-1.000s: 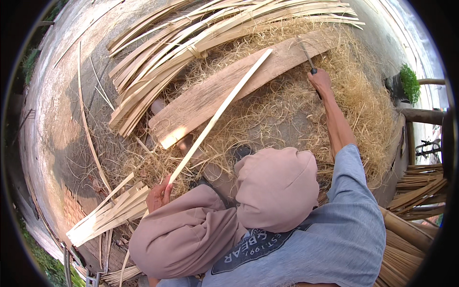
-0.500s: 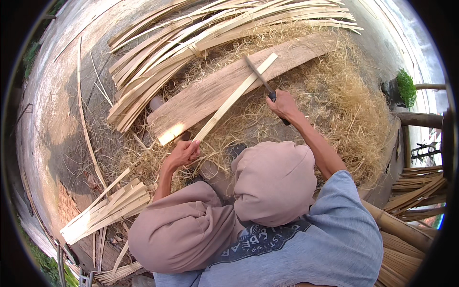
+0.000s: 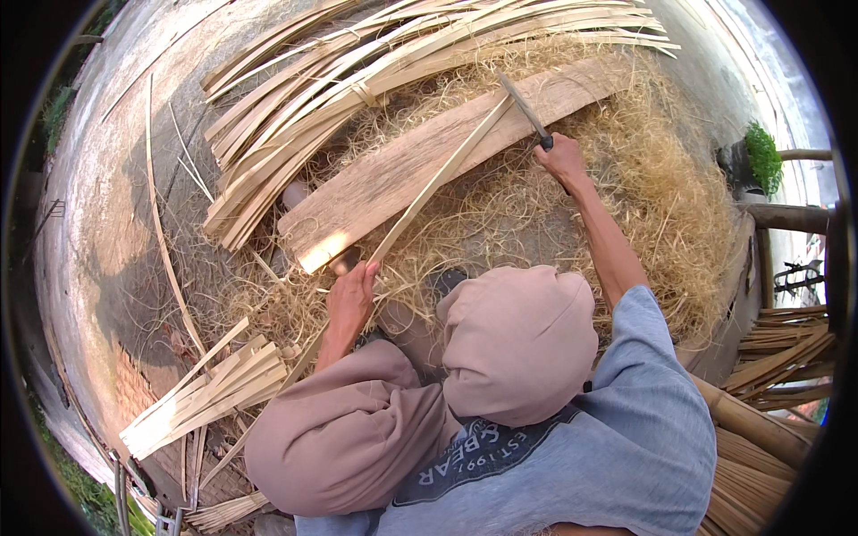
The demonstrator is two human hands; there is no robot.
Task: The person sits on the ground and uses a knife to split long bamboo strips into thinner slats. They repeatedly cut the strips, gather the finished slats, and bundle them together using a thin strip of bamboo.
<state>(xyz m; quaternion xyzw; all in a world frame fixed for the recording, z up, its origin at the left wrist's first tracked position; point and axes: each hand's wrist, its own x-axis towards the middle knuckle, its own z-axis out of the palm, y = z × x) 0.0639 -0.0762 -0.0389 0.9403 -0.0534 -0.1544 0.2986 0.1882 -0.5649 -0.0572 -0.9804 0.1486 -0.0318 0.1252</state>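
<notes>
My left hand (image 3: 353,295) is closed on the near end of a long pale bamboo strip (image 3: 438,179). The strip slants away to the right across a wooden board (image 3: 357,201), showing a narrow side. My right hand (image 3: 563,159) grips the dark handle of a knife (image 3: 525,105). Its blade points forward and left, over the board beside the strip's far end; whether it touches the strip I cannot tell.
Beyond the board lies a big pile of bamboo strips (image 3: 295,116). Curly shavings (image 3: 661,196) cover the ground around it. A smaller bundle of strips (image 3: 210,393) lies at my left. At the right are a bamboo pole (image 3: 751,424) and a green plant (image 3: 764,156).
My right hand and the knife have moved forward and right, to the strip's far end. The strip has turned to a narrower side. My left hand has shifted slightly right.
</notes>
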